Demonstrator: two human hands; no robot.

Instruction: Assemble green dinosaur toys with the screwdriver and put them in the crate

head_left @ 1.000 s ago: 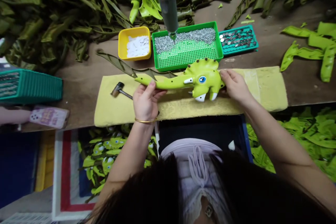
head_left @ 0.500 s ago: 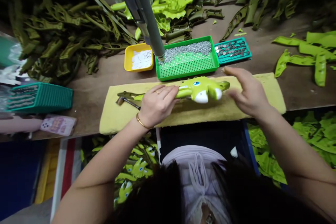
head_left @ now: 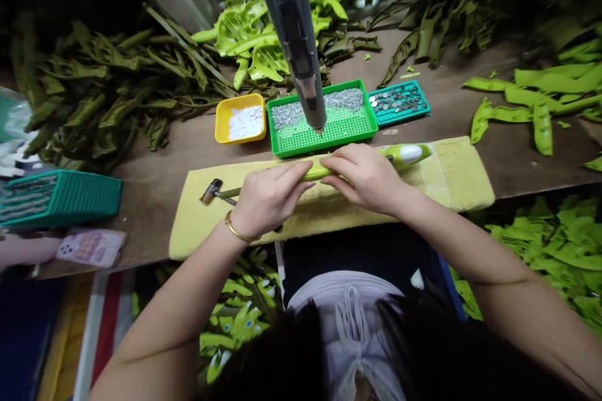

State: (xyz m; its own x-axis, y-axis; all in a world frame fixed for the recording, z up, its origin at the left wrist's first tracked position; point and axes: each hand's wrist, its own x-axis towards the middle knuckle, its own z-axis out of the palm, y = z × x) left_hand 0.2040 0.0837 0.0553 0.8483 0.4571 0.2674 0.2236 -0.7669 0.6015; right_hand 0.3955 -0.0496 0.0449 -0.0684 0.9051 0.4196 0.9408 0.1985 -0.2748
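A long lime-green plastic toy [head_left: 318,170] lies level just above the yellow cloth pad, now seen edge-on. My left hand [head_left: 270,195], with a gold bangle on the wrist, is closed on its left part. Gripping its middle from the right is my right hand [head_left: 365,177], thumb and fingers pinched on the edge. A white-and-green end sticks out beyond the right hand, and an olive tip shows left of the left hand. On the pad, a small hammer [head_left: 212,190] has its handle partly hidden by my left hand.
A hanging electric screwdriver [head_left: 301,44] points down over a green tray [head_left: 324,146] of screws. Beside it stand a yellow tub [head_left: 223,135] with white pieces and a teal tray [head_left: 399,114] of metal discs. Stacked teal trays [head_left: 89,197] and a phone [head_left: 91,246] are at left.
My right hand has come in from the right and taken hold of the toy. The toy has been turned from its eye-marked face onto its edge. The screwdriver hangs more upright.
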